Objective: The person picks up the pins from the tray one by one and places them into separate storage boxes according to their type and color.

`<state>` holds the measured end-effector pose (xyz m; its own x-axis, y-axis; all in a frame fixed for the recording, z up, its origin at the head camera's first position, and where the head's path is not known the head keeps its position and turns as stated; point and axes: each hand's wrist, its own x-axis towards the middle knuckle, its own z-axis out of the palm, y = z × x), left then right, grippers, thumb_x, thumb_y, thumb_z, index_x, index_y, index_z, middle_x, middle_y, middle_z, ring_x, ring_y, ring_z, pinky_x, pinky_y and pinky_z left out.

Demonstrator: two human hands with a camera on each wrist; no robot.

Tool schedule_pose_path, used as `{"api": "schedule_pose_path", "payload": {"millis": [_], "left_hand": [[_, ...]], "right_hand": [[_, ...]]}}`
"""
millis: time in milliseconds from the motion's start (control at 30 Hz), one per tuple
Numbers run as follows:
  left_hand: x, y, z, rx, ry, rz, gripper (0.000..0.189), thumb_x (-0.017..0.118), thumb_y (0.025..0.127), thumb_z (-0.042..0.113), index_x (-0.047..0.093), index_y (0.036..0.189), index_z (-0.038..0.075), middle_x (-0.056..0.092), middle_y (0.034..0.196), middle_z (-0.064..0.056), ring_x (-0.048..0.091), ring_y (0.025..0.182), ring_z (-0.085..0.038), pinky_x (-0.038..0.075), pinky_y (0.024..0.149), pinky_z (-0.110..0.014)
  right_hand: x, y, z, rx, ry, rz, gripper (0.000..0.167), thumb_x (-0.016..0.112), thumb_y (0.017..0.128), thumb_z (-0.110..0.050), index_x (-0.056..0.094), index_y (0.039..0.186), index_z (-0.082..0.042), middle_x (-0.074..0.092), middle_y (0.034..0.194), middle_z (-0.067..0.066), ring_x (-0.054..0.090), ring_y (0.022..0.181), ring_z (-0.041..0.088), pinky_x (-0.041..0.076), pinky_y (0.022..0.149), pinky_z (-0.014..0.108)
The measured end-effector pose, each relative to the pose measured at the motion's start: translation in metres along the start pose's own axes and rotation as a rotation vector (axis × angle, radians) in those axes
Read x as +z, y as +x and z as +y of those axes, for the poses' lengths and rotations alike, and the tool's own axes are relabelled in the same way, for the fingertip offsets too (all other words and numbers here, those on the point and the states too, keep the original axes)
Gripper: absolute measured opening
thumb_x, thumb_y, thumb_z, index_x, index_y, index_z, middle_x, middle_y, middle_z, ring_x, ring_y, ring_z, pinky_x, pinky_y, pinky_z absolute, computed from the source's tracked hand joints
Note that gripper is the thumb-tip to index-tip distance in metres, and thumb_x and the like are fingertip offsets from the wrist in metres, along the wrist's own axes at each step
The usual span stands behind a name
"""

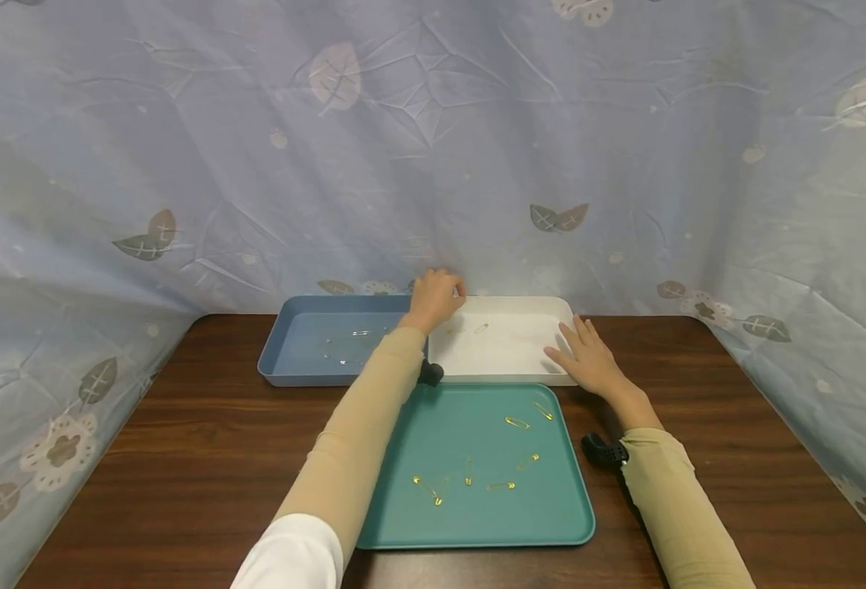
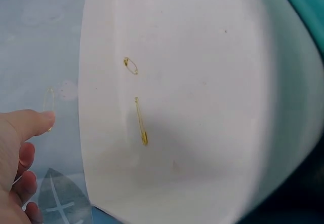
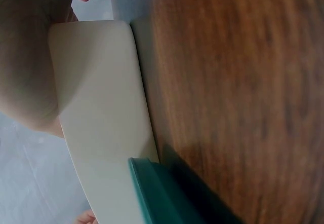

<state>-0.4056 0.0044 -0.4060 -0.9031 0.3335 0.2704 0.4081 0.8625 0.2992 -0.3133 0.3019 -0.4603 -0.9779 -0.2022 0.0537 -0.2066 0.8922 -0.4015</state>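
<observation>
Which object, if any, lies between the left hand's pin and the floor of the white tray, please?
Nothing visible does. The left hand pinches a safety pin at the far rim of the white tray. The tray floor beside it is open, holding only a gold pin and one other pin.

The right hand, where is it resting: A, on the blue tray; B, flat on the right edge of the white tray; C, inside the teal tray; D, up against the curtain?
B: the right hand lies with straight fingers on the white tray at its right rim, beyond the teal tray.
</observation>
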Motion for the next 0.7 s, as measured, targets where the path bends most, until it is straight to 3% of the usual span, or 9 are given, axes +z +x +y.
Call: {"api": "schedule_pose_path", "payload": {"millis": [300,700], "left_hand": [[0.000,-0.003,-0.004,0.009,0.022,0.013,0.012,0.066,0.093,0.028,0.071,0.101,0.021,0.065,0.111,-0.005,0.056,0.103,-0.028,0.045,0.089,-0.046],[-0.016,-0.020,-0.008,0.063,-0.031,0.000,0.012,0.065,0.094,0.027,0.070,0.102,0.019,0.063,0.104,-0.004,0.052,0.098,-0.023,0.041,0.085,-0.041]], "right_hand": [[0.001,0.004,-0.002,-0.002,0.000,0.000,0.078,0.042,0.100,-0.052,0.020,0.154,0.000,0.004,0.161,0.029,0.001,0.148,0.050,0.009,0.114,0.071],[0.003,0.007,-0.002,-0.001,-0.011,-0.010,0.079,0.040,0.100,-0.053,0.019,0.155,-0.001,0.003,0.161,0.028,0.000,0.148,0.049,0.009,0.114,0.070]]}}
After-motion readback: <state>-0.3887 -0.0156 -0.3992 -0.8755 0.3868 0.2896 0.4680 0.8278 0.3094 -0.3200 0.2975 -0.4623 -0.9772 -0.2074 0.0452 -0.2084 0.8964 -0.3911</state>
